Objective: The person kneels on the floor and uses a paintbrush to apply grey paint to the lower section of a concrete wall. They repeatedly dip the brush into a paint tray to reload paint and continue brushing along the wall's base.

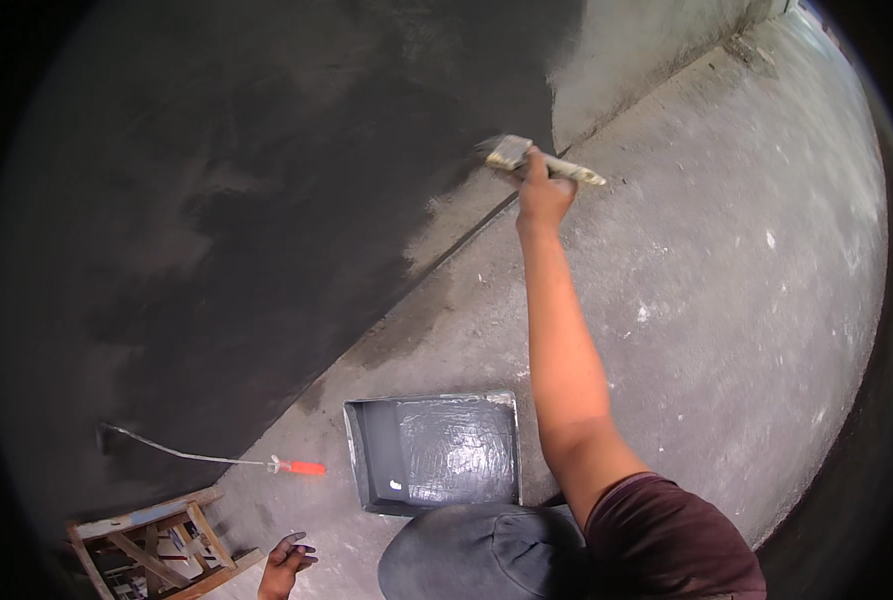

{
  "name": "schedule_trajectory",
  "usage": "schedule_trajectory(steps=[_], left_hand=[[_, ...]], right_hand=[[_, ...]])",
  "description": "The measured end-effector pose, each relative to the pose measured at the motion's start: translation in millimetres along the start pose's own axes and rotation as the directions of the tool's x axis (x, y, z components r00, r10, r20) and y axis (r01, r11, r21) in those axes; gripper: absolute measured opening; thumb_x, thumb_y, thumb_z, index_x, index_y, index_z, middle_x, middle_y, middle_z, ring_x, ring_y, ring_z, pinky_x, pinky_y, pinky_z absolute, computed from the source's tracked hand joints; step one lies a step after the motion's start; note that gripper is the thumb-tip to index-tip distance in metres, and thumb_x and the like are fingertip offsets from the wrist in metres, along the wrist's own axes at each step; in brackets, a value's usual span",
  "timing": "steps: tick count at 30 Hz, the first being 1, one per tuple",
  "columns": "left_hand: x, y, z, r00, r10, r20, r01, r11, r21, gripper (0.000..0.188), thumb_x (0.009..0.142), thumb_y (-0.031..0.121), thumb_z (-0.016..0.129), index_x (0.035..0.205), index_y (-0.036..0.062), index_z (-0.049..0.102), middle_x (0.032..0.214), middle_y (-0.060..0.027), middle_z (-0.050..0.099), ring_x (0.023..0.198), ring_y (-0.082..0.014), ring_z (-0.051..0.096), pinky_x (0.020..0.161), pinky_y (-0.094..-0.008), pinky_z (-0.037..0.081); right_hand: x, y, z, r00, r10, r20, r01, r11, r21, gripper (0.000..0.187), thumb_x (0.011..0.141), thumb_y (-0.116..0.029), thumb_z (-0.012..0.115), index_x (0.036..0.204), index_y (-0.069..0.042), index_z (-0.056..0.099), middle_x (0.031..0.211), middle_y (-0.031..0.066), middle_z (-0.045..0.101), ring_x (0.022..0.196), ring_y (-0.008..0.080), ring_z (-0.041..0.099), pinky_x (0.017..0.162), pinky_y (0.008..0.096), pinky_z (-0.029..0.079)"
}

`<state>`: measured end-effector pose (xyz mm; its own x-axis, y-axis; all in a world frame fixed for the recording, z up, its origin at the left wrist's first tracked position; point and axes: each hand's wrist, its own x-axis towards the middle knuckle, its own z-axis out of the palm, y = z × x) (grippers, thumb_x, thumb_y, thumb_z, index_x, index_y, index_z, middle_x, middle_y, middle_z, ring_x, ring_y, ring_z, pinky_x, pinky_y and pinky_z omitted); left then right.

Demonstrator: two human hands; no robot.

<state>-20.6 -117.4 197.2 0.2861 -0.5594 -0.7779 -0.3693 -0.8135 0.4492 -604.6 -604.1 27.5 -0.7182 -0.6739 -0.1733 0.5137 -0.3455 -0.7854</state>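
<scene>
Head view: paintbrush applied at the edge of the dark wall coating

Head view shows the right hand [543, 192] clenched around the handle of a flat paintbrush [538, 160]. The arm is extended fully forward and upward. The brush bristles lie against the wall [266, 200], at the boundary where the dark coated area meets the bare grey strip of wall to the right. The pale handle projects to the right of the fist.

The left hand [286, 562] is at the lower edge of the view, released, fingers loosely spread, holding nothing. It hovers just above the concrete floor [726, 300], near a wooden stool [156, 545].

A grey paint tray [433, 452] rests on the floor below the raised arm, close to the base of the wall. Its well contains dark, glossy paint. To the left of the tray, a roller frame [206, 455] with an orange-red grip lies on the floor, its metal shank pointing left along the wall base.

The person's knee, covered in dark grey fabric [481, 555], sits just below the tray. A dark maroon sleeve [666, 540] covers the right shoulder.
</scene>
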Motion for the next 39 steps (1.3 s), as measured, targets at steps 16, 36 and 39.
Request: schedule_trajectory(steps=[16,36,39], left_hand=[[0.7,-10.5,-8.8,0.999,0.005,-0.04,-0.006,1.0,-0.026,0.044,0.108,0.02,0.057,0.148,0.0025,0.053,0.115,-0.0158,0.072,0.098,-0.0251,0.075,0.092,-0.0362,0.058],[-23.1,-31.6,-25.4,0.998,0.004,0.065,0.002,0.997,-0.082,0.056,0.11,0.032,0.058,0.155,0.0007,0.046,0.127,-0.0172,0.066,0.114,-0.0287,0.068,0.104,-0.0419,0.055],[-26.0,-34.3,-29.6,0.998,-0.007,0.054,0.012,0.996,-0.092,0.058,0.11,0.034,0.059,0.156,0.0012,0.046,0.131,-0.0182,0.065,0.117,-0.0283,0.067,0.105,-0.042,0.055]], right_hand=[[-80.3,33.3,-14.6,0.99,-0.029,0.141,0.081,0.921,-0.38,0.032,0.101,-0.016,0.071,0.117,0.01,0.065,0.114,0.0168,0.07,0.101,0.0252,0.073,0.089,0.0398,0.068],[13.8,90.6,-61.2,0.994,0.088,-0.071,-0.078,0.989,0.129,0.031,0.097,-0.011,0.075,0.116,0.011,0.066,0.112,0.0193,0.07,0.1,0.0282,0.072,0.09,0.0451,0.067],[8.4,84.6,-72.3,0.977,0.121,-0.176,-0.104,0.989,0.105,0.038,0.101,-0.012,0.069,0.125,0.016,0.063,0.124,0.0198,0.069,0.102,0.0264,0.074,0.094,0.04,0.066]])
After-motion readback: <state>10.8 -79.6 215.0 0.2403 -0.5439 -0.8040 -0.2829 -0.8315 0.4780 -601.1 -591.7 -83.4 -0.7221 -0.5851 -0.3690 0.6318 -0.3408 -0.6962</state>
